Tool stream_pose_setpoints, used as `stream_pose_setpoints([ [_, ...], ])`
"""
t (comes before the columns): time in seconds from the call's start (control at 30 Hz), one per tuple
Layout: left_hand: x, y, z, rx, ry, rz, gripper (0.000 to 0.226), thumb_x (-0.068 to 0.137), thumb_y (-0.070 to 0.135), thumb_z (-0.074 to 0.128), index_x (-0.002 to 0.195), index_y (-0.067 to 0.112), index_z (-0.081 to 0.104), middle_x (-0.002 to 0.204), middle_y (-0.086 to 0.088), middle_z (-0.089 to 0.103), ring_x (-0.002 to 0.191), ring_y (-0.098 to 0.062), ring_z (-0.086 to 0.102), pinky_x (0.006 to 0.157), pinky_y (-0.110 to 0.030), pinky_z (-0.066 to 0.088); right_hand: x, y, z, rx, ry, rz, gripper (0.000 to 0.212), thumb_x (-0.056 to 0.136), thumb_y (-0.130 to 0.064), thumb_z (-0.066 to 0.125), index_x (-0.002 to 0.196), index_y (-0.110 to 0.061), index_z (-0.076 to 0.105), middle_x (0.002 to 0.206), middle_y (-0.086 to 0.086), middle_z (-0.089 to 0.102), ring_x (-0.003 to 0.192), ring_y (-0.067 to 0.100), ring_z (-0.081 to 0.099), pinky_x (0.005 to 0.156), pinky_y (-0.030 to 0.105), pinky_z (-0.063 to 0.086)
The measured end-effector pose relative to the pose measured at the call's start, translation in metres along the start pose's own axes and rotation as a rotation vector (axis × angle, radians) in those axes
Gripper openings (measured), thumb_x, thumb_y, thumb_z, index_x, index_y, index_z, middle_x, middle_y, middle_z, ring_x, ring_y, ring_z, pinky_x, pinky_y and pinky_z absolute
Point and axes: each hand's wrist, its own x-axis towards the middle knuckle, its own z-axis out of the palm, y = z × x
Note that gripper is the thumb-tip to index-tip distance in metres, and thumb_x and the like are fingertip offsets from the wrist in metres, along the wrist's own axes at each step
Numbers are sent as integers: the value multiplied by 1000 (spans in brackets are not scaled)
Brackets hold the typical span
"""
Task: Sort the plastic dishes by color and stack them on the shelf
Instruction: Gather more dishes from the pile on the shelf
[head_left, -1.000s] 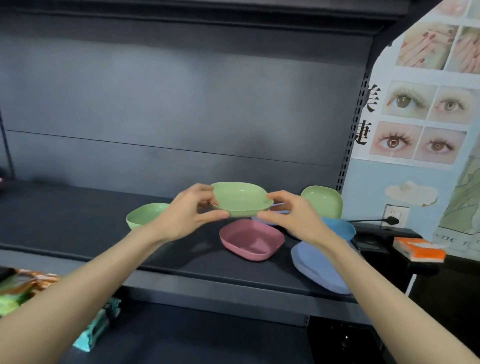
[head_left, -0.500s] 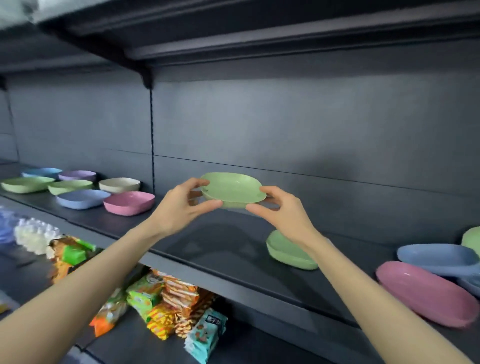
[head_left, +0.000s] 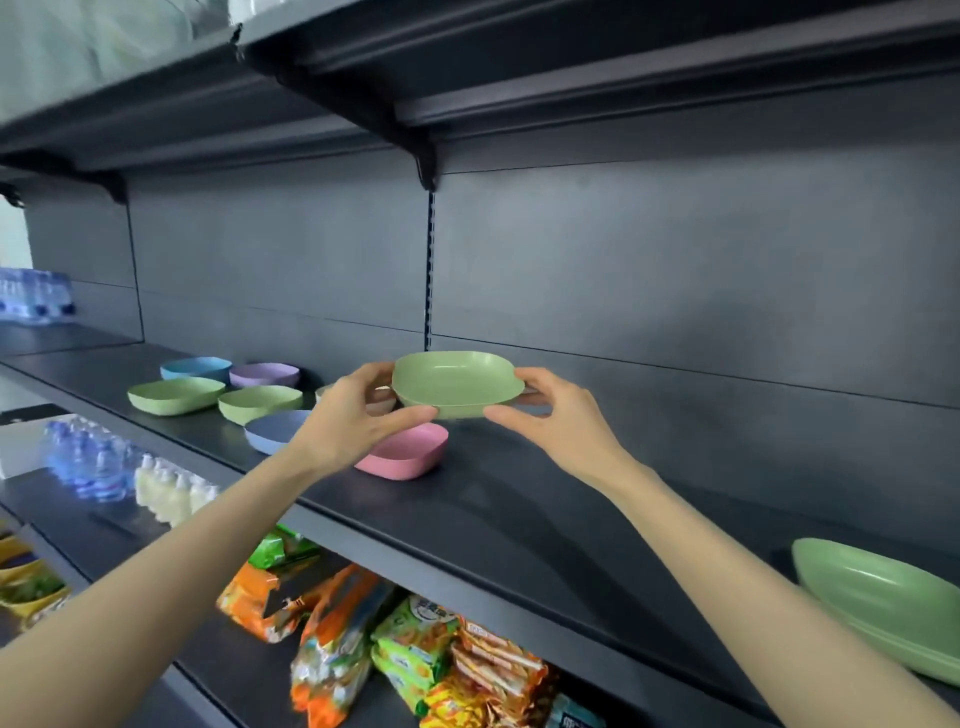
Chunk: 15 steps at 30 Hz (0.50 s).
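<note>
The held green dish hangs level in the air above the dark shelf, clear of the shelf board and in front of the grey back panel. The left grip takes its rim at nine o'clock, thumb under the near edge and fingers curled over the far edge. The right grip takes the rim at three o'clock in the same way, thumb at the near underside and fingers behind. Both grips are narrow and closed on the dish.

Just below the dish, at seven o'clock, a pink dish sits on the shelf, partly covered by the left wrist. Farther out at nine o'clock lies a group of dishes: a grey-blue dish nearest the shelf edge, a light green dish behind it, another green dish at the far left, then a blue dish and a purple dish by the back panel. A pale dish behind the left grip is mostly hidden.

At four o'clock, well apart at the frame edge, lies a green stack, seemingly two dishes nested.

On the lower shelf, at six o'clock, lie bright snack packets; at eight o'clock stand small bottles, blurred.
</note>
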Motion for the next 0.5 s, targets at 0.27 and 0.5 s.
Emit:
stream_pose_setpoints([
  [0.27, 56, -81, -56, 59, 69, -42, 55, 73, 29, 79, 123, 23, 54, 98, 28, 66, 99, 11, 60, 92, -14, 46, 97, 20, 87, -8, -49, -18, 65, 76, -49, 72, 130, -20, 54, 121, -8, 63, 112, 3, 56, 98, 25, 44],
  [0.5, 109, -150, -106, 80, 80, -88, 41, 80, 13, 74, 116, 21, 56, 89, 28, 63, 77, 23, 57, 68, 2, 40, 181, 35, 169, 14, -89, -18, 62, 76, -50, 72, 128, -20, 56, 119, -7, 64, 112, 6, 56, 97, 26, 44],
])
